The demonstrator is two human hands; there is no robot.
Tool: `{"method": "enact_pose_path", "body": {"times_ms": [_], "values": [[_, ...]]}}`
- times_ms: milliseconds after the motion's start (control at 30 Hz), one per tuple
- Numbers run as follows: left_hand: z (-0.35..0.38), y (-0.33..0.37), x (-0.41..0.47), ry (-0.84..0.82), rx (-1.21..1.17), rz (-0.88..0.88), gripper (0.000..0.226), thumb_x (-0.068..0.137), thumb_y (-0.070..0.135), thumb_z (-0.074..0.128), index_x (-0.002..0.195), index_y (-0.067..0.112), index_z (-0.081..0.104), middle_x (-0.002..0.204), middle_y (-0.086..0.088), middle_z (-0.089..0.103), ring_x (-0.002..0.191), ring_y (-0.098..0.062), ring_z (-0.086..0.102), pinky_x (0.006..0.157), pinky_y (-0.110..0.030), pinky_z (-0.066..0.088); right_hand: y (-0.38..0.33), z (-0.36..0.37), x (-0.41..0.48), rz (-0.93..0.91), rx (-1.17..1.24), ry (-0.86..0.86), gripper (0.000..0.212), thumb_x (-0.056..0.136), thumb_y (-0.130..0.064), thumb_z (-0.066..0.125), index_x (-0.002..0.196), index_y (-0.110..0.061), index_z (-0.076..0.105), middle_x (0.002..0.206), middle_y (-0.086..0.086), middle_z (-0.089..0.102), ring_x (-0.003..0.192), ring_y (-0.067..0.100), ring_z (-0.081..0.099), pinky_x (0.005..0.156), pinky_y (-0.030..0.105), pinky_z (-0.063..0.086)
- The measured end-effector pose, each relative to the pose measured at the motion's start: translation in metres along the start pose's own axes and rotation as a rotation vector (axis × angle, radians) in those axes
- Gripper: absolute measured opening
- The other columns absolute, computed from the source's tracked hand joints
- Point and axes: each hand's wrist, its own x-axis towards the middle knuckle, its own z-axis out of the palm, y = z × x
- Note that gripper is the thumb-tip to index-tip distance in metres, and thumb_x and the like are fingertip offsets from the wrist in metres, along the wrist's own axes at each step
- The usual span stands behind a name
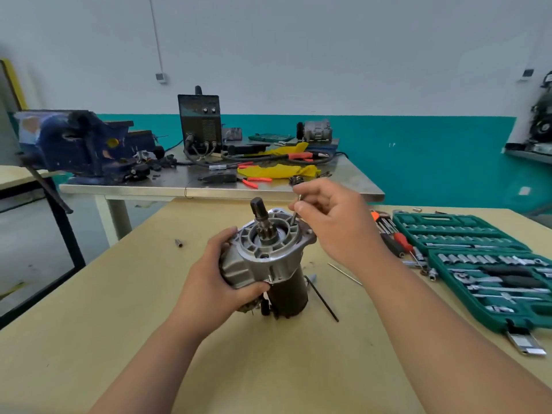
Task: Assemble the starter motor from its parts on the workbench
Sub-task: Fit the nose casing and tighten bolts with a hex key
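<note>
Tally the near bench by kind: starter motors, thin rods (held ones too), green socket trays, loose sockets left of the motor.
starter motor: 1
thin rod: 3, one pinched in right hand, two lying on workbench
green socket tray: 2
loose socket: 1
Total: 7

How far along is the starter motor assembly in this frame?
Done: the grey nose housing sits on the dark motor body, shaft poking out the top. In hand: the left hand grips the housing while the right hand pinches a thin bolt, its tip at the housing rim. Left: a second thin rod lies on the bench beside it, probably still to fit, then tightening.
</note>
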Motion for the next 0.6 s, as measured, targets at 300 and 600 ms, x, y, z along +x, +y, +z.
{"method": "enact_pose_path", "body": {"times_ms": [300, 600], "values": [[0.002, 0.013, 0.030, -0.124, 0.081, -0.001, 0.092, 0.054, 0.035, 0.093, 0.120, 0.061, 0.034, 0.103, 0.029, 0.058, 0.090, 0.016, 0.057, 0.068, 0.002, 0.041, 0.020, -0.030, 0.006, 0.023, -0.071, -0.094, 0.030, 0.090, -0.016, 0.063, 0.093, -0.047, 0.063, 0.083, -0.026, 0.066, 0.081, -0.005, 0.065, 0.066, 0.008, 0.051], [0.007, 0.032, 0.066, -0.347, 0.098, -0.045, 0.092, 0.057, 0.035, 0.090, 0.123, 0.071, 0.036, 0.117, 0.032, 0.054, 0.094, 0.013, 0.058, 0.067, -0.008, 0.050, 0.046, -0.037, 0.009, 0.091, -0.125, -0.019, 0.023, 0.092, -0.019, 0.061, 0.111, -0.029, 0.070, 0.090, -0.026, 0.062, 0.086, -0.008, 0.061, 0.070, 0.009, 0.048]]}}
